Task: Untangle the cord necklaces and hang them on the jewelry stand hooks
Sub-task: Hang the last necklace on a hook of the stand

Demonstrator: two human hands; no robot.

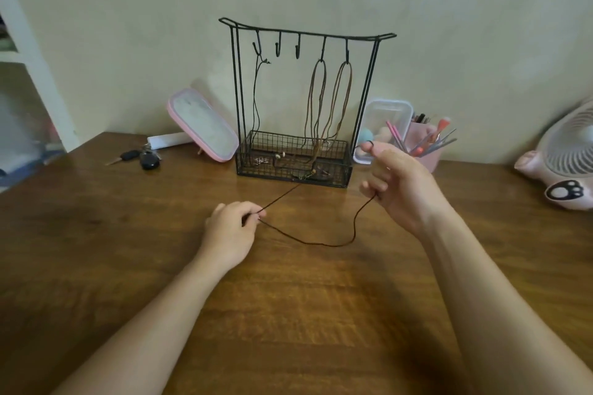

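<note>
head view: both hands, left (231, 228) and right (398, 183), pinch one dark cord (321, 244).

Wooden table (288, 314) — jewelry stand (290, 171); keys (145, 159); mirror (202, 123)

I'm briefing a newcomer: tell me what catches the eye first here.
The left hand and right hand hold a dark cord sagging over the wooden table. Behind them a black wire jewelry stand stands against the wall, cord necklaces hanging from three of its five hooks.
</note>
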